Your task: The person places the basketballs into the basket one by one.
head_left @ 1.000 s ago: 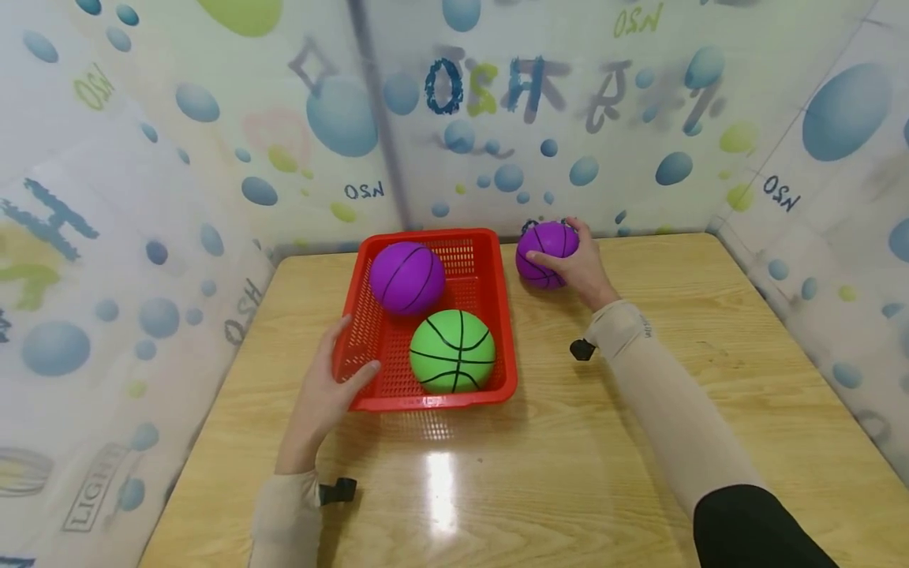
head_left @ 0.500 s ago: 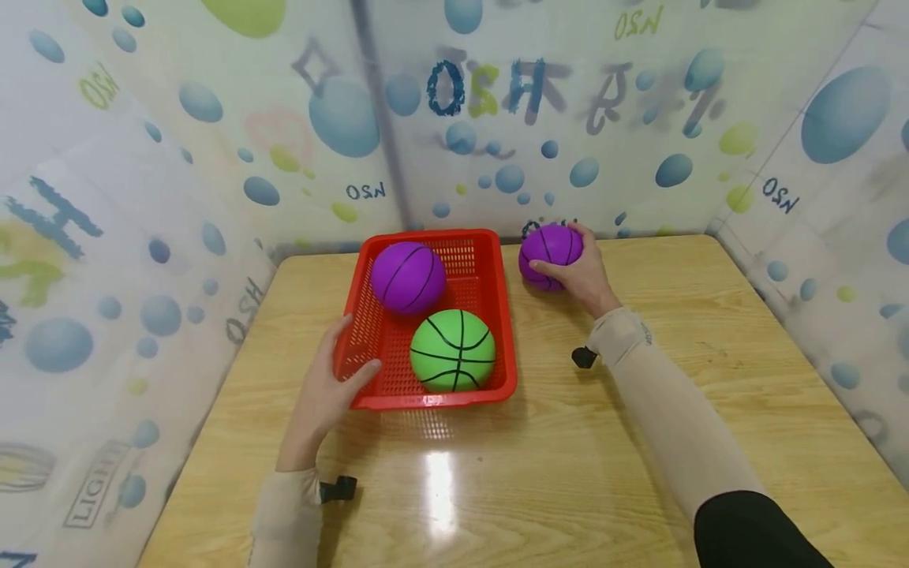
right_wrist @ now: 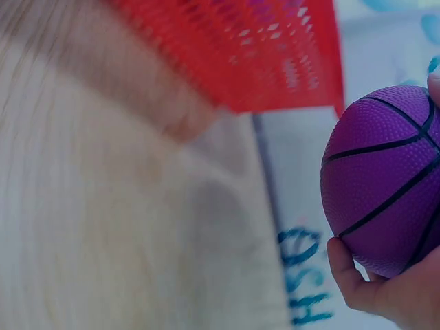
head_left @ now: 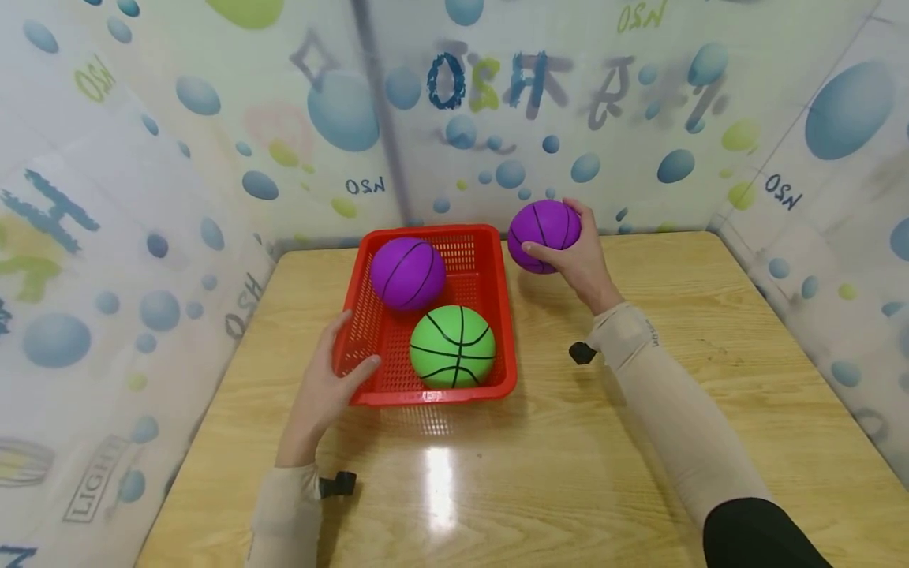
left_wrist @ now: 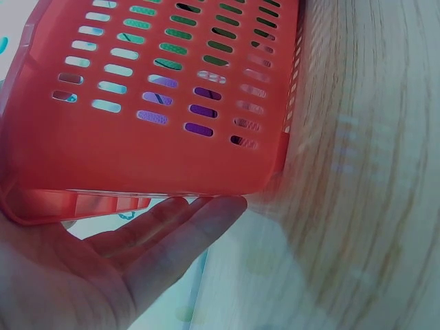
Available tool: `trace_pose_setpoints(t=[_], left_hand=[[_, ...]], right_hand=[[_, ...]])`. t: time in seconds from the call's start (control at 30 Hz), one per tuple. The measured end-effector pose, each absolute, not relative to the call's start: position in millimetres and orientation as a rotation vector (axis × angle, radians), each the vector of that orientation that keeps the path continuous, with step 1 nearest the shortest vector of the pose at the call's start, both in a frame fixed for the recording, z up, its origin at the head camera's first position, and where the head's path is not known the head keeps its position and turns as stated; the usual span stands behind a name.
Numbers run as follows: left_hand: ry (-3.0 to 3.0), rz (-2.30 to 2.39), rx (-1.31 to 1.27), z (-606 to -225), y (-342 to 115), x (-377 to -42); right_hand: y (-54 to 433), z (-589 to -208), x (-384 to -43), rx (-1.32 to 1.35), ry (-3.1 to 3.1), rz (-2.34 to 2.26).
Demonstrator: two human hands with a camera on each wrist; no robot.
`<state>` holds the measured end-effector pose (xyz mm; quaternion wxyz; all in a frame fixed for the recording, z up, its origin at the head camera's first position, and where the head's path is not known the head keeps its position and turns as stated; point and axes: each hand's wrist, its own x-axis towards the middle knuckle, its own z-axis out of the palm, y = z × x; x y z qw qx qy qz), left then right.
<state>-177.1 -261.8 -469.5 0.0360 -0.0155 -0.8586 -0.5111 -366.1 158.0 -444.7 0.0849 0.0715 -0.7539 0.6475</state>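
My right hand (head_left: 587, 267) grips a small purple basketball (head_left: 543, 225) with black lines, thumb on its near side and fingers at its far right. This ball hangs just above the table, right of the red plastic basket (head_left: 435, 397); the right wrist view shows a gap between ball and basket. My left hand (head_left: 321, 404) holds the basket's near left corner, thumb over the rim and fingers along the outer wall. Inside the basket lie a second purple basketball (head_left: 407, 274) at the back left and a green basketball (head_left: 453, 347) at the front right.
The basket stands on a light wooden table (head_left: 568, 473). A patterned sheet (head_left: 461, 173) with blue and green spots rises behind the table and along both sides. The raised ball is close to the back sheet.
My right hand first shifts slightly right with the purple basketball, then lifts it off the table and slightly left. My left hand stays at the basket's corner.
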Motion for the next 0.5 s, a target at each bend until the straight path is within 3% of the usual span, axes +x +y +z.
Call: trace_pose_setpoints(t=[0.5], left_hand=[[-2.645,-1.562,-0.043,-468.9,-261.5,-177.6]], right_hand=[[121.3,-386.0,-334.9,0.43,-2.209,1.937]])
